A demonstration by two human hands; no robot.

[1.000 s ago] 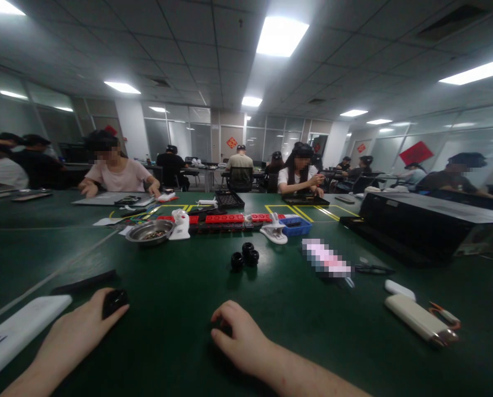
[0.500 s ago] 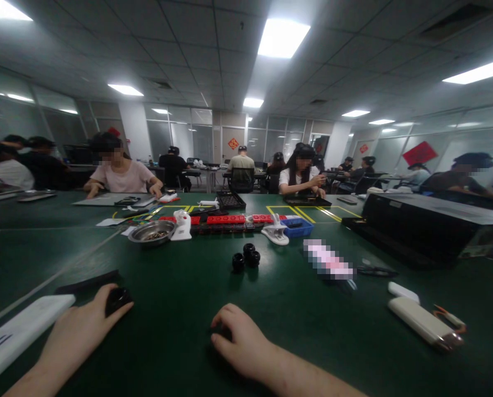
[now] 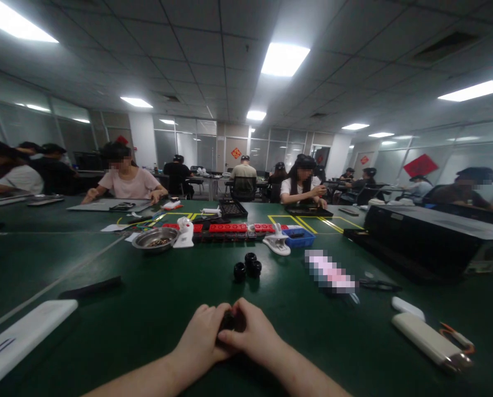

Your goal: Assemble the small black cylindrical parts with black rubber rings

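Observation:
My left hand (image 3: 200, 339) and my right hand (image 3: 252, 333) meet low in the middle of the green table (image 3: 155, 309). Both are closed around a small black part (image 3: 229, 320) held between their fingertips. How many pieces they hold is hidden by the fingers. A cluster of three small black round parts (image 3: 247, 266) stands on the table just beyond my hands.
A white slab (image 3: 21, 336) and a thin black strip (image 3: 90, 287) lie at the left. A white cylinder (image 3: 430, 342) and scissors (image 3: 379, 284) lie at the right, before a large black case (image 3: 426, 240). Farther off are a metal bowl (image 3: 154, 239), red blocks (image 3: 228, 227), a blue tray (image 3: 298, 237). Other people sit at the far tables.
My left hand carried its black part from the left to the middle, meeting my right hand. The right hand shifted slightly right and lifted its fingers. The view tilted down a little.

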